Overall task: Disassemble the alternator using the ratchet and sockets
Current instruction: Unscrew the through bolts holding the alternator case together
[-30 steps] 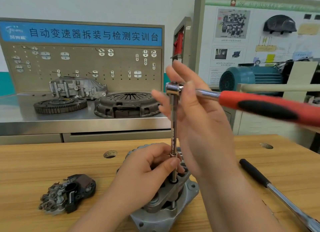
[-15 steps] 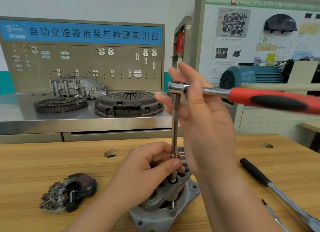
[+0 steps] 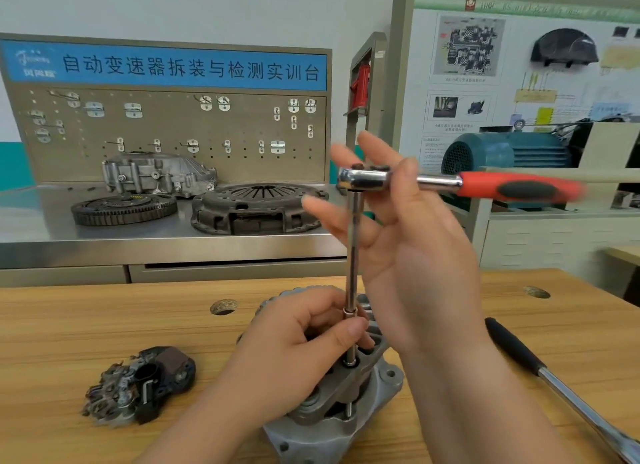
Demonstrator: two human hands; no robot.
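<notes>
The grey alternator [image 3: 367, 391] stands on the wooden bench [image 3: 104, 332] near its front edge. A long extension bar [image 3: 353, 248] rises upright from a hole in its top bracket. The ratchet [image 3: 450, 183], chrome head and red-and-black handle, sits on the bar's top with the handle pointing right. My left hand [image 3: 298, 352] rests on the alternator, thumb and fingers pinching the bar low down. My right hand [image 3: 415, 241] is beside the ratchet head, fingers straight, thumb against the chrome neck.
A removed dark rectifier part [image 3: 142, 384] lies on the bench at left. A second long tool with a black grip [image 3: 540, 370] lies at right. Behind, a steel counter carries a clutch cover [image 3: 256, 207], a flywheel [image 3: 121, 209] and a gearbox housing [image 3: 156, 174].
The ratchet handle has swung slightly, now lying nearly level and blurred with motion. My right hand shifted a little with it. My left hand keeps its hold on the bar.
</notes>
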